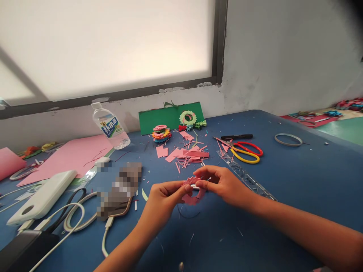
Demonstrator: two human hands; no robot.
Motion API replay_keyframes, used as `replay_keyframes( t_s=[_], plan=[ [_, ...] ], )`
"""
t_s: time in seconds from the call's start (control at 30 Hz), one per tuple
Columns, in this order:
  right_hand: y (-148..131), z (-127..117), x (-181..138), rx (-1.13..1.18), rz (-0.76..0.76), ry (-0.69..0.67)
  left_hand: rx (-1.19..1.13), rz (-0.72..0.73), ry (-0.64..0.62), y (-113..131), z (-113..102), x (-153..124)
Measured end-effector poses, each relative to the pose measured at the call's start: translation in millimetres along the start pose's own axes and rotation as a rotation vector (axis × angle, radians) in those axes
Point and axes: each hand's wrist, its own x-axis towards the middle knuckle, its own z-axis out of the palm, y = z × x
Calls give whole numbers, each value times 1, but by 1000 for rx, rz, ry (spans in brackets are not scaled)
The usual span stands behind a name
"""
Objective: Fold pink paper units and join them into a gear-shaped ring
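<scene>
Between my two hands is a pink folded-paper ring [195,198] with a zigzag edge, held above the blue table. My left hand [167,194] pinches its left side between thumb and fingers. At its upper right, the thumb and fingers of my right hand [217,183] are closed on the rim. A small white piece shows inside the ring; what it is I cannot tell. Beyond my hands lie pink paper scraps [185,155]. Scissors [245,151] with one red and one yellow handle rest to the right, by a clear ruler [244,173] partly behind my right forearm.
A tilted water bottle [110,126], pink sheets [68,156] and a white power bank [42,196] with cables are at left, near a phone [124,207]. Stacked paper rings [161,134] stand before a green board [159,121]. A black pen [236,136] and grey ring [288,139] lie right.
</scene>
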Motion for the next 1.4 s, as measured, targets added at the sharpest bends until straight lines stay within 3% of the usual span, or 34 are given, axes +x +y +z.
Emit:
replay_keyframes(
  t_s=[0.53, 0.63, 0.8, 0.9, 1.03, 1.17, 1.3, 1.4],
  plan=[
    [-4, 1, -1, 126, -54, 73, -13, 28, -125, -6, 2, 1],
    [-2, 0, -1, 62, -21, 79, -23, 45, -137, -6, 2, 2],
    [-2, 1, -2, 56, -28, 95, 81, 74, -46, -6, 2, 1],
    [-3, 2, -3, 19, -48, 134, 103, 110, -81, -7, 2, 0],
    [-4, 2, -2, 106, -22, 54, 108, 136, 23, -6, 4, -1],
    [-3, 2, -2, 13, -121, 113, 51, 117, 23, -6, 3, 0],
    [-2, 2, -2, 74, -65, 101, 118, 202, 141, -7, 1, -2],
    [-2, 2, -3, 43, -105, 107, 50, 181, 43, -6, 2, -2]
  ],
)
